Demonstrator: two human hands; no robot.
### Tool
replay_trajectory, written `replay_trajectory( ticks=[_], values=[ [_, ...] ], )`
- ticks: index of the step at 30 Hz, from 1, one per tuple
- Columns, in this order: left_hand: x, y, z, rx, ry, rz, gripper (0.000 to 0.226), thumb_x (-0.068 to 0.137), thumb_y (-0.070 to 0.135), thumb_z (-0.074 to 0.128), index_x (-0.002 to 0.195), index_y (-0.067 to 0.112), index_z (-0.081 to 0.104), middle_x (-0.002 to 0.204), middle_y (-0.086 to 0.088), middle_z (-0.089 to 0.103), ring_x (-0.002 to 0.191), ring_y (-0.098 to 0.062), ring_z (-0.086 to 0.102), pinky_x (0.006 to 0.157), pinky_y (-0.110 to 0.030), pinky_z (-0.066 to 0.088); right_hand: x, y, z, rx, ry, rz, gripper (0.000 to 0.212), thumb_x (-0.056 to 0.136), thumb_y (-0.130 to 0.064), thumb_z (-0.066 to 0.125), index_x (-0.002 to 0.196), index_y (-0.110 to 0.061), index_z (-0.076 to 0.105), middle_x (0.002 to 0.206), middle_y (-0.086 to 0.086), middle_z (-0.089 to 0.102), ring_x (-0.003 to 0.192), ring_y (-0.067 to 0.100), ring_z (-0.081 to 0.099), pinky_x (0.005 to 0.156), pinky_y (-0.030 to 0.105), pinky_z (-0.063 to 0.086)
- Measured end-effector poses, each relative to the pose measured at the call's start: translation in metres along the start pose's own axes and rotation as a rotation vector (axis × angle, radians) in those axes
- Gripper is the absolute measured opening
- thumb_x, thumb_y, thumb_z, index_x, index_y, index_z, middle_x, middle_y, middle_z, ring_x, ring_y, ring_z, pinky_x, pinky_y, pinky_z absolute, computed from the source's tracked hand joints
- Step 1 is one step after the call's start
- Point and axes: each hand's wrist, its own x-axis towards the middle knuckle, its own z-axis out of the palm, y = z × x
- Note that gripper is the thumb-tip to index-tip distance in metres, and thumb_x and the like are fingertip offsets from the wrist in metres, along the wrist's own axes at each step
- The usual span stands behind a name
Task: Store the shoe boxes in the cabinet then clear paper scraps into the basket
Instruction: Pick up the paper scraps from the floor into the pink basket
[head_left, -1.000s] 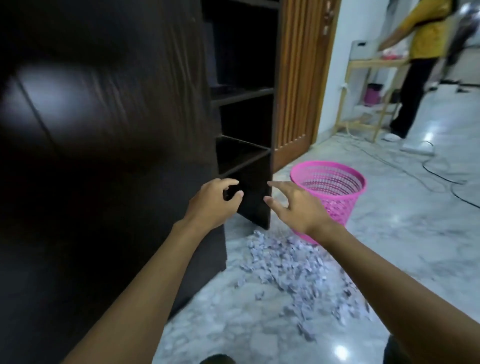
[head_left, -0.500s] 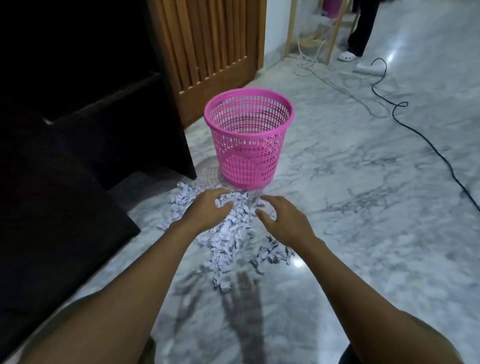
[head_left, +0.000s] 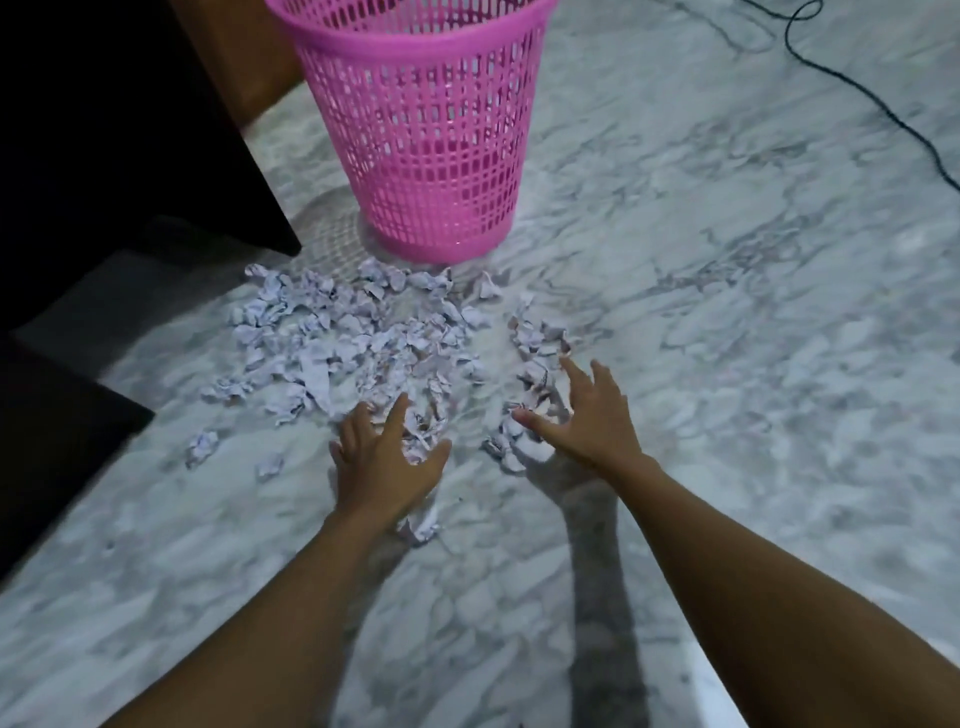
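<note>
1 head-worn camera looks steeply down, close over the marble floor (head_left: 727, 312) ahead.

setting: indoor domestic room, most likely a home. evidence: floor (head_left: 727, 312) is polished grey-white veined marble, glossy enough to carry shadows and a faint reflection at the basket's base. a dark cabinet (head_left: 104, 156) stands directly on it at left, with a brown wooden panel (head_left: 244, 57) just behind its far edge. a pink plastic mesh basket (head_left: 431, 130), household waste-bin type, sits on the floor near the cabinet corner. a thin black cable (head_left: 893, 118) trails loose across the floor at upper right. crumpled paper scraps (head_left: 337, 343) lie scattered in front of the basket. lighting dim.
</note>
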Motion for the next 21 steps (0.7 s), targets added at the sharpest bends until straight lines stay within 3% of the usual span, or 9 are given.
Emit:
replay_trajectory(
  ticks=[3, 5, 8, 10, 13, 17, 19, 21],
  values=[
    [-0.002, -0.017, 0.018, 0.016, 0.077, 0.01, 0.087, 0.08, 0.078, 0.046, 0.154, 0.039, 0.019, 0.163, -0.01, 0.006, 0.149, -0.031, 0.005, 0.12, -0.053, 0.01, 0.0, 0.009, 0.018, -0.042, 0.054, -0.084, 0.132, 0.047, -0.107, 0.026, 0.154, -0.031, 0.026, 0.157, 0.01, 0.03, 0.148, 0.026, 0.023, 0.116, 0.062, 0.019],
    [-0.006, -0.03, 0.027, -0.039, 0.114, 0.025, 0.087, 0.079, 0.08, 0.042, 0.153, 0.039, 0.022, 0.163, -0.011, 0.008, 0.148, -0.033, 0.011, 0.119, -0.053, 0.016, -0.003, 0.009, 0.027, -0.089, 0.074, -0.149, 0.128, 0.049, -0.106, 0.028, 0.152, -0.03, 0.03, 0.15, 0.006, 0.036, 0.142, 0.026, 0.033, 0.114, 0.064, 0.02],
    [-0.015, -0.047, 0.033, -0.114, 0.155, 0.101, 0.088, 0.076, 0.083, 0.039, 0.152, 0.042, 0.021, 0.162, -0.012, 0.012, 0.147, -0.035, 0.016, 0.117, -0.054, 0.025, -0.007, 0.0, 0.038, -0.109, 0.076, -0.259, 0.123, 0.054, -0.1, 0.043, 0.155, -0.033, 0.023, 0.158, 0.008, 0.023, 0.148, 0.026, 0.023, 0.116, 0.066, 0.013],
    [-0.02, -0.054, 0.031, -0.12, 0.127, 0.152, 0.091, 0.075, 0.083, 0.043, 0.152, 0.046, 0.015, 0.163, -0.012, 0.011, 0.148, -0.033, 0.014, 0.118, -0.054, 0.023, -0.006, -0.007, 0.044, -0.145, 0.061, -0.348, 0.122, 0.055, -0.098, 0.043, 0.156, -0.034, 0.02, 0.162, 0.011, 0.015, 0.151, 0.026, 0.015, 0.114, 0.066, 0.01],
    [-0.023, -0.059, 0.026, -0.102, 0.07, 0.202, 0.101, 0.068, 0.086, 0.05, 0.152, 0.049, 0.007, 0.164, -0.007, 0.005, 0.15, -0.026, 0.007, 0.121, -0.051, 0.015, -0.003, -0.018, 0.055, -0.219, 0.016, -0.428, 0.112, 0.06, -0.095, 0.043, 0.154, -0.036, 0.029, 0.16, 0.012, 0.023, 0.148, 0.028, 0.022, 0.116, 0.066, 0.015],
    [-0.023, -0.063, 0.03, -0.043, 0.037, 0.282, 0.112, 0.06, 0.091, 0.052, 0.152, 0.05, 0.002, 0.164, -0.001, 0.001, 0.152, -0.019, 0.002, 0.123, -0.049, 0.006, -0.004, -0.027, 0.073, -0.142, 0.196, -0.5, 0.07, 0.074, -0.068, 0.066, 0.127, -0.023, 0.062, 0.125, 0.011, 0.05, 0.111, 0.029, 0.051, 0.097, 0.047, 0.043],
    [-0.023, -0.065, 0.035, -0.011, 0.017, 0.308, 0.113, 0.061, 0.092, 0.05, 0.154, 0.046, 0.006, 0.164, 0.0, 0.0, 0.152, -0.018, -0.001, 0.123, -0.049, 0.001, -0.002, -0.028, 0.078, -0.085, 0.283, -0.518, 0.056, 0.077, -0.057, 0.072, 0.115, -0.016, 0.068, 0.108, 0.01, 0.054, 0.094, 0.028, 0.054, 0.083, 0.042, 0.048],
    [-0.023, -0.066, 0.04, 0.031, 0.039, 0.326, 0.112, 0.063, 0.093, 0.047, 0.155, 0.041, 0.011, 0.164, -0.001, 0.001, 0.152, -0.019, -0.002, 0.122, -0.05, -0.001, -0.003, -0.027, 0.081, -0.097, 0.336, -0.512, 0.051, 0.078, -0.054, 0.072, 0.109, -0.014, 0.069, 0.1, 0.009, 0.055, 0.09, 0.029, 0.055, 0.079, 0.041, 0.047]
  ],
)
